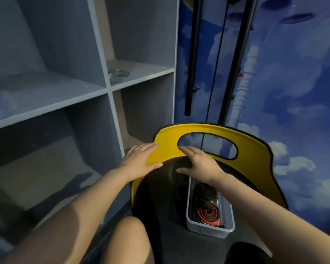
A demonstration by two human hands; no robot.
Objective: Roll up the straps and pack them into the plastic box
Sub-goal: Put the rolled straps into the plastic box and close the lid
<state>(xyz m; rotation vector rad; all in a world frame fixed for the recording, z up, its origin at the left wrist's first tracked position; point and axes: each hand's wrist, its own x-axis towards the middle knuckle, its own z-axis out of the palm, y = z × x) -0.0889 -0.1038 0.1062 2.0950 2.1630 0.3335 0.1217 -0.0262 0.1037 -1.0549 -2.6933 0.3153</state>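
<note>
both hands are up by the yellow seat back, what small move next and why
Probably bring the right hand back down toward the plastic box: both hands hold nothing, the left hand rests on the yellow seat back, and rolled straps already lie in the box.

Shelf unit (107,88) at left of frame, chair back (166,141) at centre under both hands, plastic box (227,206) on seat lower right, rolled straps (207,211) inside it

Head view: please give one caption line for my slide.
Both open hands, left and right, rest on a yellow chair back; rolled straps lie in the clear plastic box.
</note>
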